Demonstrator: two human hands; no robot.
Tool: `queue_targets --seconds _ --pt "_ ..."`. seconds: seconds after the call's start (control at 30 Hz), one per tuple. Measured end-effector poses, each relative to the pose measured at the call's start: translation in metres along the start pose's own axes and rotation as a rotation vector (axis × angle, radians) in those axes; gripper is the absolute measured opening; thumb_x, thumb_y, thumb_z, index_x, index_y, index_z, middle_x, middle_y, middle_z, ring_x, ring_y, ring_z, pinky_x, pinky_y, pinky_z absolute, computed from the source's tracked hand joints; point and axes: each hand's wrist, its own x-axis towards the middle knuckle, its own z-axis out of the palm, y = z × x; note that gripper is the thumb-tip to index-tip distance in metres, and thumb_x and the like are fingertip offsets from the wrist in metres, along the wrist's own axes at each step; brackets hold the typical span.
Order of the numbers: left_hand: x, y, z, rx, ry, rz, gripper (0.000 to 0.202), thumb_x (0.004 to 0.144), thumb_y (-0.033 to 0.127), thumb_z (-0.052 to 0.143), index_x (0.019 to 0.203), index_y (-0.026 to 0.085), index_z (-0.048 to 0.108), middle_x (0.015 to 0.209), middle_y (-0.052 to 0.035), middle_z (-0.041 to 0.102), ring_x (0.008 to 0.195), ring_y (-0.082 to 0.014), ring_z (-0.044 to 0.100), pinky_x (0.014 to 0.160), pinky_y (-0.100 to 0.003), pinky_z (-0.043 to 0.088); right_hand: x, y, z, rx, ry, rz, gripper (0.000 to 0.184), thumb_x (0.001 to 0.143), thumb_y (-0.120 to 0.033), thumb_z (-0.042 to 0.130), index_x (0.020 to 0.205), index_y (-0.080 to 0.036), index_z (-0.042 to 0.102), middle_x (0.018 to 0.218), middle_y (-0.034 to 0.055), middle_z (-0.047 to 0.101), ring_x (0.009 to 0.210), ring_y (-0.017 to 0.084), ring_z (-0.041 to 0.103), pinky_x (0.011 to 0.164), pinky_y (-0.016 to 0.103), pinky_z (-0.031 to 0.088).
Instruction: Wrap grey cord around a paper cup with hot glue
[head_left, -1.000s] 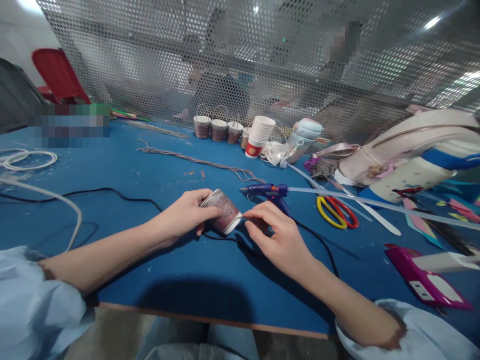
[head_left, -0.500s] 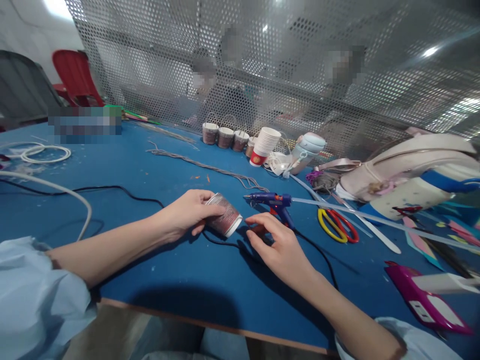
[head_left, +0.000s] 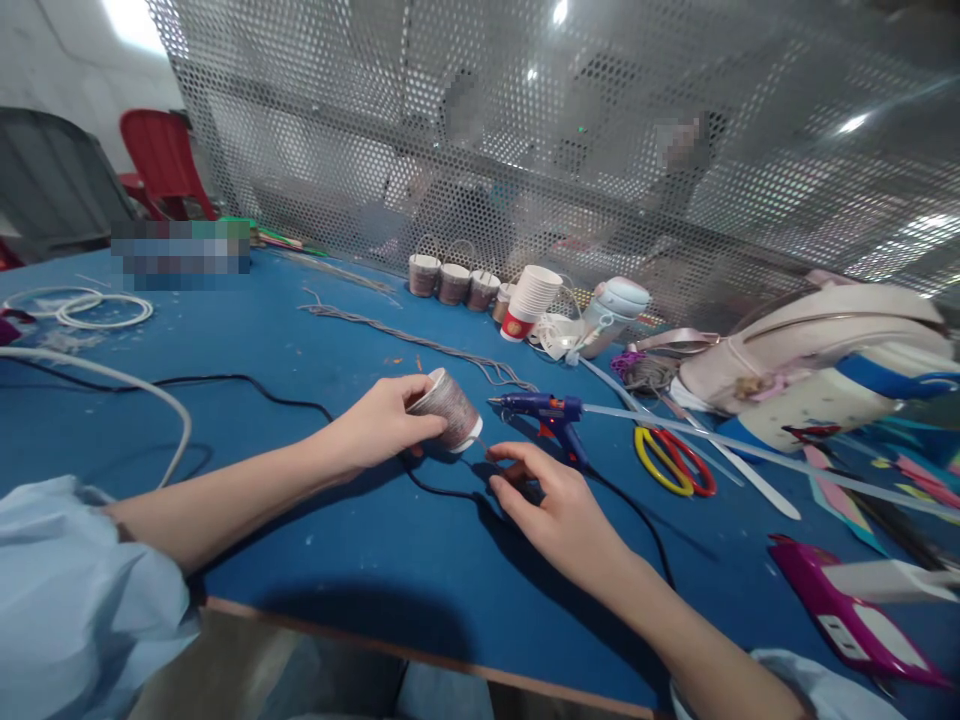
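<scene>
My left hand (head_left: 386,425) is wrapped around a paper cup (head_left: 454,408) covered in greyish-brown cord. The cup tilts, its open rim toward the upper left and its white base toward the lower right. My right hand (head_left: 551,500) is just right of the base, thumb and fingers curled close together. A thin strand of cord (head_left: 484,447) seems to run from the cup to these fingertips; the exact grip is hard to make out. Just beyond my right hand, a blue glue gun (head_left: 544,407) with a long glue stick lies on the blue table (head_left: 360,570).
Several cord-wrapped cups (head_left: 454,287) stand at the back beside a stack of paper cups (head_left: 536,295) and a bottle (head_left: 615,310). Loose grey cord (head_left: 420,340) lies behind my hands. Scissors (head_left: 664,462), a pale bag (head_left: 825,330) and a magenta device (head_left: 862,620) are to the right.
The cup has turned in my left hand, its open rim now showing more and its base tipped lower. My right hand has shifted slightly down, and a thin strand shows between it and the cup.
</scene>
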Motion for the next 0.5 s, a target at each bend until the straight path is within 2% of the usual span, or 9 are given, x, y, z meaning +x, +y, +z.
queue_targets --seconds 0.13,0.23,0.3,0.37,0.43,0.5 --pt "0.002 -0.003 -0.002 0.003 0.012 0.027 0.017 0.068 0.018 0.058 0.085 0.016 0.063 0.072 0.0017 0.06 0.062 -0.0124 0.055 0.054 -0.023 0.049 -0.004 0.002 -0.002 -0.088 -0.026 -0.05 0.018 0.089 -0.023 0.055 0.106 -0.021 0.06 0.096 0.0046 0.072 0.081 0.018 0.068 0.073 0.033 0.055" --pt "0.003 -0.004 -0.002 0.01 0.032 0.041 0.024 0.067 0.017 0.056 0.09 0.015 0.064 0.078 -0.0001 0.063 0.062 -0.0126 0.056 0.056 -0.024 0.049 -0.009 0.004 -0.008 -0.214 -0.058 -0.162 0.016 0.09 -0.024 0.055 0.105 -0.02 0.061 0.097 0.0067 0.073 0.089 0.022 0.067 0.082 0.04 0.054" --pt "0.003 -0.003 -0.003 0.0 0.05 0.049 0.027 0.067 0.017 0.056 0.093 0.015 0.064 0.082 -0.0013 0.065 0.064 -0.0132 0.057 0.058 -0.025 0.05 -0.012 0.007 -0.017 -0.286 -0.083 -0.225 0.016 0.091 -0.026 0.056 0.104 -0.019 0.063 0.104 0.0091 0.072 0.098 0.026 0.066 0.093 0.048 0.049" --pt "0.003 -0.003 -0.003 -0.006 0.068 0.047 0.028 0.067 0.017 0.055 0.094 0.015 0.063 0.083 -0.0016 0.065 0.064 -0.0137 0.058 0.06 -0.027 0.05 -0.015 0.011 -0.031 -0.323 -0.093 -0.221 0.016 0.091 -0.03 0.056 0.099 -0.019 0.065 0.113 0.0107 0.07 0.106 0.027 0.064 0.097 0.049 0.045" --pt "0.003 -0.003 -0.004 -0.005 0.086 0.038 0.025 0.068 0.017 0.055 0.092 0.015 0.062 0.08 -0.0011 0.064 0.062 -0.0134 0.058 0.063 -0.028 0.05 -0.016 0.017 -0.049 -0.334 -0.097 -0.137 0.021 0.092 -0.036 0.053 0.087 -0.021 0.067 0.111 0.0092 0.071 0.103 0.027 0.065 0.089 0.043 0.051" --pt "0.002 -0.005 -0.004 -0.007 0.102 0.035 0.023 0.068 0.017 0.055 0.091 0.014 0.061 0.078 -0.0008 0.063 0.062 -0.0132 0.058 0.064 -0.029 0.049 -0.014 0.025 -0.069 -0.35 -0.121 0.008 0.034 0.093 -0.044 0.048 0.072 -0.023 0.066 0.087 0.005 0.074 0.078 0.022 0.069 0.067 0.035 0.053"
